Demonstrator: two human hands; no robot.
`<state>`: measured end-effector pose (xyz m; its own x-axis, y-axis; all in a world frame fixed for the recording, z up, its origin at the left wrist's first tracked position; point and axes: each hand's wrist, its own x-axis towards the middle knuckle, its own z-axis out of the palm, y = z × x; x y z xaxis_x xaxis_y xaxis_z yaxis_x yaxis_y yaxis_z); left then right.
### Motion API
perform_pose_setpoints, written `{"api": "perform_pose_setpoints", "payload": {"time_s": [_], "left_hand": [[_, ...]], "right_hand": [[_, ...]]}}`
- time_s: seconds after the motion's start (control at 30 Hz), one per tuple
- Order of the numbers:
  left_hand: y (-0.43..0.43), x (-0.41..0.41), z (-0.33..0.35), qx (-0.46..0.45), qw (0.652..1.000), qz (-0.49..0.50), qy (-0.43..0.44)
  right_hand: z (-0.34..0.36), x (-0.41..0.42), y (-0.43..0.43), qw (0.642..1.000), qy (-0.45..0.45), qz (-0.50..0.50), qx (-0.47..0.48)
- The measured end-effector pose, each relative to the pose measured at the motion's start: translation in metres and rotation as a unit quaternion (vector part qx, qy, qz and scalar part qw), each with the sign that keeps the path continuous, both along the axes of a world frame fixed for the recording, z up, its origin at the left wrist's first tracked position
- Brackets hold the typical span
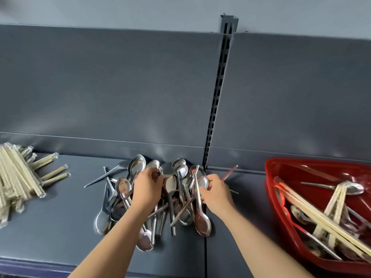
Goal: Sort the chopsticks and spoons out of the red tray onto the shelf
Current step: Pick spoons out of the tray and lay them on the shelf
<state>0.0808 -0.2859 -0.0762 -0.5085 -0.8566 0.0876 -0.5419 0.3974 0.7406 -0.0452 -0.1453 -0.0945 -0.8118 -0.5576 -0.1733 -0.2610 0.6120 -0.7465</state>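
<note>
Left hand [147, 186] and right hand [216, 194] grip spoons [170, 184] heaped directly beneath them.

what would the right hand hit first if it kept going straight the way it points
The right hand points up and left into the spoon pile, and its fingers seem to touch a spoon bowl there. Beyond that, probably the shelf's back panel.

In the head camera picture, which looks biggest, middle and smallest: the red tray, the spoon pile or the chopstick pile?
1. spoon pile and red tray: they look about alike, and the tray runs off the picture, so no ranking.
2. chopstick pile: smallest, though also cut off.
</note>
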Motion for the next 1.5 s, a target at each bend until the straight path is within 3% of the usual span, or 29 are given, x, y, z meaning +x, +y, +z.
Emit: {"api": "perform_pose_setpoints", "payload": {"time_s": [0.27,0.5,0.63,0.77,0.9,1.03,1.1,1.27,1.5], "left_hand": [[0.022,-0.004,0.012,-0.069,0.995,-0.064,0.038],[0.090,-0.055,0.048,0.003,0.985,-0.135,0.112],[0.144,-0.105,0.056,0.028,0.969,-0.215,0.122],[0.197,-0.161,0.049,0.029,0.952,-0.296,0.077],[0.237,-0.211,0.031,-0.008,0.934,-0.351,-0.067],[0.253,-0.240,0.010,-0.069,0.899,-0.344,-0.260],[0.258,-0.247,0.004,-0.088,0.893,-0.316,-0.309],[0.269,-0.258,0.001,-0.029,0.942,-0.185,-0.278],[0.281,-0.269,-0.004,0.128,0.968,-0.105,-0.189]], "right_hand": [[0.026,-0.007,0.034,0.999,0.039,-0.037,-0.006],[0.066,-0.057,0.134,0.977,0.066,-0.161,-0.119],[0.077,-0.096,0.214,0.962,0.051,-0.237,-0.127],[0.071,-0.135,0.282,0.958,0.057,-0.270,-0.080],[0.058,-0.164,0.323,0.967,0.010,-0.249,-0.051],[0.039,-0.189,0.338,0.981,-0.004,-0.194,-0.010],[0.030,-0.201,0.339,0.985,-0.014,-0.172,0.009],[0.017,-0.225,0.328,0.992,-0.008,-0.107,0.067],[0.001,-0.255,0.309,0.986,-0.082,-0.129,0.070]]}}
